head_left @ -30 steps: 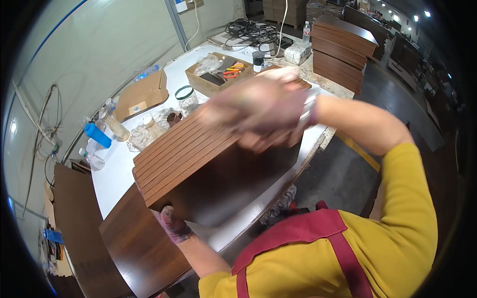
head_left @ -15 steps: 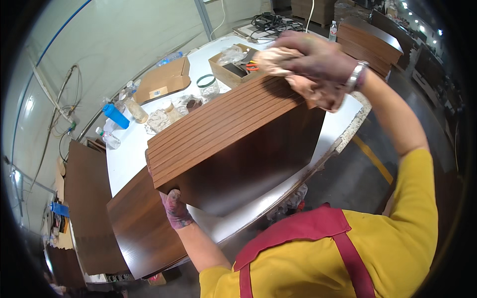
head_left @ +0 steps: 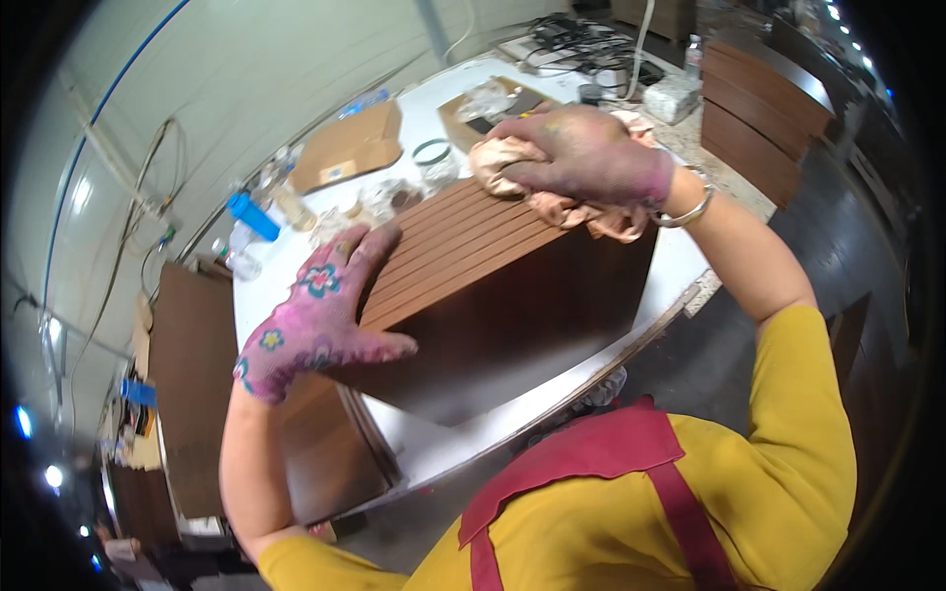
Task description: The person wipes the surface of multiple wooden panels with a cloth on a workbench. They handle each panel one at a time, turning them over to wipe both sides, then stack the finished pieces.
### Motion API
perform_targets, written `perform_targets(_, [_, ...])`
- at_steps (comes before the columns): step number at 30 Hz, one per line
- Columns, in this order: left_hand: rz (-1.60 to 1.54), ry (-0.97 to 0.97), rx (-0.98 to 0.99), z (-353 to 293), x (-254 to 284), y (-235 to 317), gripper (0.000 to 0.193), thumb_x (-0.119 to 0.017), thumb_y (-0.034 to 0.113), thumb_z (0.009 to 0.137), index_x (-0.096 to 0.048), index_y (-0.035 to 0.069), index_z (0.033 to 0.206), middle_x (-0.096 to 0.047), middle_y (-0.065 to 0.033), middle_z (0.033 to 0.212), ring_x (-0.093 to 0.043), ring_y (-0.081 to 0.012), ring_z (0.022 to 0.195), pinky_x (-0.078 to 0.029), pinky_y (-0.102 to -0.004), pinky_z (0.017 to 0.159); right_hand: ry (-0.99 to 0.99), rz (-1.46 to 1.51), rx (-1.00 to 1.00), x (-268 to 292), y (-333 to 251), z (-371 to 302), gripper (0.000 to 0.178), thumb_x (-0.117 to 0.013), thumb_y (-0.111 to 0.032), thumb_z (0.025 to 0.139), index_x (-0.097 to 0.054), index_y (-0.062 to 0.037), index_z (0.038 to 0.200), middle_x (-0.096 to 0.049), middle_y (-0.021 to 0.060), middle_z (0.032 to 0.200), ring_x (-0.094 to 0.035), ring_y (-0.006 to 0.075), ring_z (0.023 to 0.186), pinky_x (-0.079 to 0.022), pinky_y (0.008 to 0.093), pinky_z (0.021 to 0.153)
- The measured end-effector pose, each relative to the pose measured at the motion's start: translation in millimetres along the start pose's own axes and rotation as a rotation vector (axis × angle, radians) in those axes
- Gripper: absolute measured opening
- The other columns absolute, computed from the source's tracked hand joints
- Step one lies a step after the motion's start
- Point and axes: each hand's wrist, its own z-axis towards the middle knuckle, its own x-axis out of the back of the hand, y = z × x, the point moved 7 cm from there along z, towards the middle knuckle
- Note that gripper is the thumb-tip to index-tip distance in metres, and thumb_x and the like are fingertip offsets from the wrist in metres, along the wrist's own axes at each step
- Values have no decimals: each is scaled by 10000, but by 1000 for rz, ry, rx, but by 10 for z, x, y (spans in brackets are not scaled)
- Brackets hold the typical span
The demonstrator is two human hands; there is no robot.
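The stack of brown wood-grain panels (head_left: 473,251) is at the centre of your view, over the white-topped table (head_left: 680,261), striped edges up and dark broad face towards you. Taking it as the clock's centre, the findings are as follows.

At nine o'clock, your left hand (head_left: 320,315), in a pink flower-print glove, lies over the stack's left end. Its fingers and thumb are spread well apart, the thumb in front of the dark face; how firmly it bears cannot be told.

At one o'clock, your right hand (head_left: 591,158), in a stained purplish glove, is clamped on a crumpled pale-pink cloth (head_left: 503,163) at the stack's far right end.

A clear jar with a green rim (head_left: 437,167) stands at eleven, a blue plastic bottle (head_left: 253,217) at ten, and a second pile of brown panels (head_left: 759,108) at two.
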Motion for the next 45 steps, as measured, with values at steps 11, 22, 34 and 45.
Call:
perform_targets(11, [-29, -122, -48, -116, -179, 242, 1027, -804, 382, 581, -330, 56, 1432, -382, -251, 1380, -361, -410, 1270, -270, -453, 1092, 65, 650, 408, -53, -742, -417, 207, -582, -255, 875, -559, -54, 916, -593, 69, 825, -562, 186, 591, -465, 307, 531])
perform_targets(22, [12, 60, 33, -247, -123, 226, 1029, -802, 373, 580, -325, 59, 1435, -379, -262, 1383, -347, -415, 1290, -268, -459, 1095, -105, 1227, -551, 236, -428, -1050, 202, -486, -291, 958, -506, -112, 866, -537, 13, 836, -507, 102, 641, -430, 233, 501])
perform_targets(34, [31, 180, -15, -377, -79, 319, 961, -778, 309, 560, -387, 55, 1400, -434, -213, 1327, -416, -392, 1215, -316, -442, 1056, -217, 1096, -469, 96, -376, -1024, 214, -446, -281, 971, -539, -92, 931, -575, 27, 858, -561, 120, 708, -471, 255, 567])
perform_targets(45, [20, 128, -14, -272, -134, 232, 963, -801, 368, 597, -365, 93, 1411, -403, -259, 1347, -371, -415, 1255, -292, -474, 1074, -212, 1071, -406, 25, -340, -923, 255, -409, -271, 983, -570, -73, 990, -609, 40, 878, -610, 136, 769, -509, 275, 628])
